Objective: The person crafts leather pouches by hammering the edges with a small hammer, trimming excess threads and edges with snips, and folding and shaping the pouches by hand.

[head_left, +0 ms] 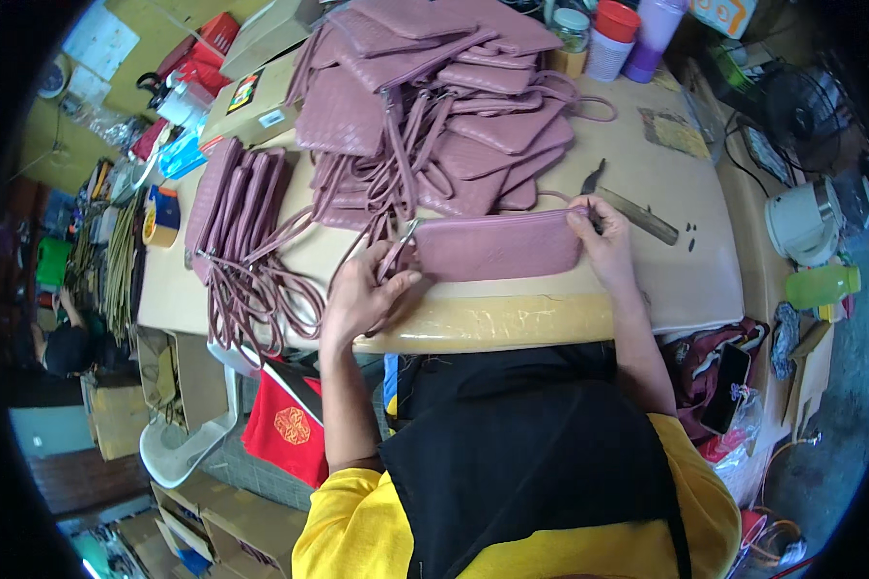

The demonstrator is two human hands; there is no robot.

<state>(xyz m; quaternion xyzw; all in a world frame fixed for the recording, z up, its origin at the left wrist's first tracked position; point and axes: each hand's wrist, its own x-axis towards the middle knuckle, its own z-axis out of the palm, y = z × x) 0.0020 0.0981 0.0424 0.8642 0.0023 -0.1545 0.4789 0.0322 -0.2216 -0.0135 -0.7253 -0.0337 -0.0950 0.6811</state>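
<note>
While the right hand [605, 236] pinches the top corner of a mauve zippered wristlet pouch [497, 249] between thumb and fingers, the left hand [357, 297] curls round the wrist strap [392, 261] at the opposite end, its thumb pointing toward the pouch; how tightly those left fingers press I cannot tell. The pouch lies lengthwise between both hands, its zipper edge away from the person, near the front edge of the worktable [700, 285]. Just beyond the right hand are a dark, curved-tipped tool [595, 178] and a brown bar-shaped piece [649, 221], with small dark bits [692, 235] beside it. To the left, a row of matching pouches [246, 205] stands packed together, straps trailing toward the table edge. Behind the held pouch rises a heap of woven-textured mauve pouches [343, 114]. Farther back are a glass jar [570, 33] and a purple tumbler [653, 37].
</note>
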